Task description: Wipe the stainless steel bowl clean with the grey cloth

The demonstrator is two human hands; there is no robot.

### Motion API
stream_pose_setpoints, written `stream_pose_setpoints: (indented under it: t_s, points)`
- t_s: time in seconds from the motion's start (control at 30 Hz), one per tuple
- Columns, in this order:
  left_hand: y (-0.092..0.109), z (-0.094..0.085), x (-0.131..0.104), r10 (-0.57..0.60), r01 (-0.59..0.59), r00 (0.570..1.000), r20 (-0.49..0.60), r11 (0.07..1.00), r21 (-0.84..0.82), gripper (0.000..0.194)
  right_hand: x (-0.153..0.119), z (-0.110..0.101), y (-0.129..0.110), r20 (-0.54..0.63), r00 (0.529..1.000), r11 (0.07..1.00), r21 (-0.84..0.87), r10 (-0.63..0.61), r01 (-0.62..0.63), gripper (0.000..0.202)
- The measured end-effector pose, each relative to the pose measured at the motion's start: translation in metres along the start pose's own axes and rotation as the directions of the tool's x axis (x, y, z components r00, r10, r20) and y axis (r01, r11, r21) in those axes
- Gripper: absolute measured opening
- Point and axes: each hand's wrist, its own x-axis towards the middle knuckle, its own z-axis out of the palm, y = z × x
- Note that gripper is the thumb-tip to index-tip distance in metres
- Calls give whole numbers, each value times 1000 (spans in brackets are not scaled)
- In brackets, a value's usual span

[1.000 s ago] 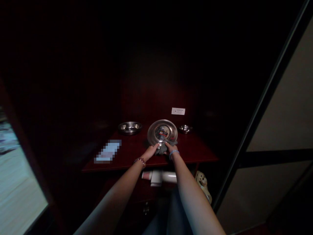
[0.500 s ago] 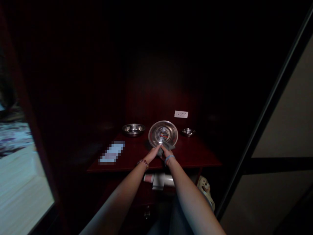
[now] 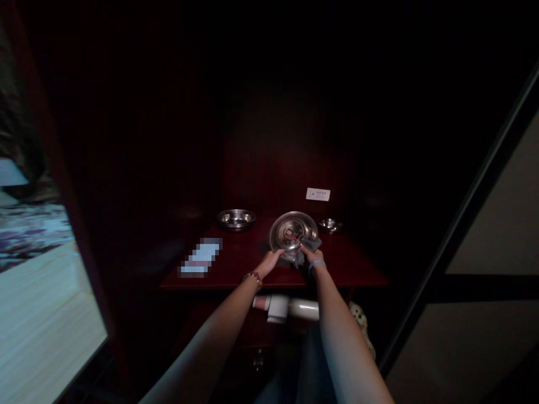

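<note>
A round metal plate (image 3: 279,231) with a dark and red label at its centre is held tilted above the dark red shelf (image 3: 236,268). My left hand (image 3: 270,262) grips its lower left rim. At the lower right, my right hand (image 3: 312,256) presses a grey cloth (image 3: 310,245) against the plate, and part of the cloth hangs below the rim. Behind to the left sits a metal dish (image 3: 236,220), and a smaller metal bowl (image 3: 330,226) rests behind to the right.
A blurred-out pale flat item (image 3: 201,257) lies on the shelf's left part. White panel (image 3: 318,194) on the back wall. Below the shelf are a pink-and-white cup (image 3: 261,303), a white roll (image 3: 304,309) and cream clogs (image 3: 360,320). A pale wooden surface (image 3: 46,320) stands far left.
My hands have moved apart along the lower rim, the left one now on the lower left edge. The plate has turned and tilted, and the whole view has shifted slightly.
</note>
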Motion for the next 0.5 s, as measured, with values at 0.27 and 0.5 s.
stream_pose_setpoints:
  t_s: [0.27,0.5]
  points:
    - [11,-1,-4,48,-46,999,9,989,-139,54,-3,-19,-7,-61,975,952,-239,-212,192,29]
    - [26,-1,-16,24,-16,999,39,982,-187,61,-19,-2,-11,41,999,1000,13,-18,18,26]
